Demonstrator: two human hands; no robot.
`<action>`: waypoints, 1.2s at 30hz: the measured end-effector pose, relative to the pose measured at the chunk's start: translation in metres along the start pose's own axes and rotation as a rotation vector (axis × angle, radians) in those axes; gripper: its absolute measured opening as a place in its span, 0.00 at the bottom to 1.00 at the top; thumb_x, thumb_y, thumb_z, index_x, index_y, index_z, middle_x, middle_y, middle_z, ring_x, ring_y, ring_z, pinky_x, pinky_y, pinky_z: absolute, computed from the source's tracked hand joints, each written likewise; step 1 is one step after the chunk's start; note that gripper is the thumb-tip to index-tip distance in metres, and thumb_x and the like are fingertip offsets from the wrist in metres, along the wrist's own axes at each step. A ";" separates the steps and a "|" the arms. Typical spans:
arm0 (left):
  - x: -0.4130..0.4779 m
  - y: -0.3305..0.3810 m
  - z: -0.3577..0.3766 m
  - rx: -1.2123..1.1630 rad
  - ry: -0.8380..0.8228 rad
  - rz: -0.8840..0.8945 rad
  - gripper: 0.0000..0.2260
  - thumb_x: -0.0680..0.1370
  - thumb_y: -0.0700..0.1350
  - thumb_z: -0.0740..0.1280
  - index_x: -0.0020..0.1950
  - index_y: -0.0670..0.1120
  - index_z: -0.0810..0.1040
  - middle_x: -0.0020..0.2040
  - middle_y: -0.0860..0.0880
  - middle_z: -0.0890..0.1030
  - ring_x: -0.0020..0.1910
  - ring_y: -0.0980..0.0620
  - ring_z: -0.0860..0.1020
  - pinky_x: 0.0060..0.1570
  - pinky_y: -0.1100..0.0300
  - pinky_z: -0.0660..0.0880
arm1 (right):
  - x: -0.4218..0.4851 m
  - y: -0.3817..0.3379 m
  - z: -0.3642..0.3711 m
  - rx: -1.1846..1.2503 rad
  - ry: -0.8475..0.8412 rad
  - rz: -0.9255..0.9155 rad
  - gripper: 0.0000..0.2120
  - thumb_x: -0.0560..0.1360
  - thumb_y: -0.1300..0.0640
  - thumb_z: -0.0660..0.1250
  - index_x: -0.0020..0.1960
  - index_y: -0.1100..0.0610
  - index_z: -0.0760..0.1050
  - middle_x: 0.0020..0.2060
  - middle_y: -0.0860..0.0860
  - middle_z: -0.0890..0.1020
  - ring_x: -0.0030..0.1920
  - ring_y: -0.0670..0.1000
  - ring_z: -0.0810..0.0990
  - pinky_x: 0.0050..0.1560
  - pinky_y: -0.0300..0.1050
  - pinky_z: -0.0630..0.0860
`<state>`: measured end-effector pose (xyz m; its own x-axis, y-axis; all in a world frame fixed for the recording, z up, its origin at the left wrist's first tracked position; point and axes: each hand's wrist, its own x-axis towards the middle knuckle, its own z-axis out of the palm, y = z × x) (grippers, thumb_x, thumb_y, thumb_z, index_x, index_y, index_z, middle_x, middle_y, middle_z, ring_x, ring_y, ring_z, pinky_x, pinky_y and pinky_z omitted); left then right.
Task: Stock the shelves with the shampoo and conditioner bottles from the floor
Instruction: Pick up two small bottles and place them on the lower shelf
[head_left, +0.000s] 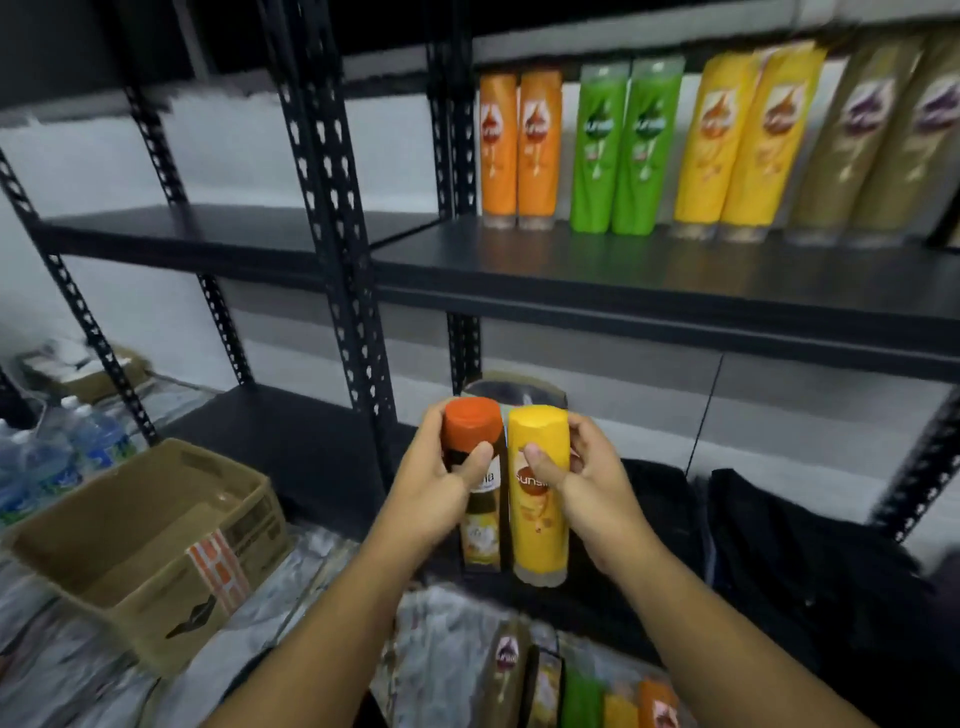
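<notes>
The left hand (434, 493) grips the orange-capped bottle (474, 431) and the right hand (589, 491) the yellow bottle (537, 525), both upright, the shelf (623, 273) at one o'clock.

An orange-capped dark bottle (482, 525) and a yellow bottle (540, 519), held upright, side by side.

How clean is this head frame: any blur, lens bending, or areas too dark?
Head view: the shelved bottles at upper right are smeared, labels unreadable; the yellow bottle in the right hand and the orange-capped bottle in the left hand are sharper; wide-angle distortion slants the shelf uprights; lower right is dark, little detail.
</notes>
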<state>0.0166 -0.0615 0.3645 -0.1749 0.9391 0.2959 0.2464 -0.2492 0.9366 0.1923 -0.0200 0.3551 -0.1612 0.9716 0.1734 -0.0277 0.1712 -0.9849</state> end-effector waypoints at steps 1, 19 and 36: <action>0.010 0.023 -0.002 -0.020 -0.006 0.048 0.17 0.82 0.46 0.69 0.68 0.59 0.73 0.58 0.57 0.83 0.58 0.58 0.81 0.62 0.50 0.77 | 0.003 -0.024 -0.003 -0.001 0.004 -0.047 0.15 0.75 0.51 0.75 0.60 0.43 0.75 0.51 0.43 0.85 0.52 0.44 0.85 0.55 0.51 0.82; 0.195 0.229 -0.023 -0.204 0.033 0.351 0.13 0.83 0.46 0.67 0.67 0.58 0.75 0.60 0.56 0.83 0.60 0.54 0.82 0.59 0.52 0.79 | 0.133 -0.282 -0.002 0.070 0.150 -0.297 0.17 0.79 0.48 0.70 0.66 0.46 0.72 0.51 0.48 0.86 0.49 0.51 0.86 0.51 0.58 0.83; 0.264 0.162 -0.005 0.029 -0.236 0.250 0.36 0.81 0.46 0.70 0.78 0.68 0.53 0.66 0.60 0.77 0.65 0.57 0.78 0.66 0.49 0.74 | 0.178 -0.208 -0.026 -0.702 -0.095 0.009 0.30 0.77 0.51 0.72 0.74 0.47 0.60 0.65 0.47 0.75 0.59 0.48 0.73 0.59 0.45 0.70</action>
<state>0.0060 0.1450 0.5956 0.1189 0.8796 0.4606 0.2816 -0.4747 0.8339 0.1949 0.1217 0.5906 -0.2452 0.9603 0.1328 0.6112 0.2595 -0.7477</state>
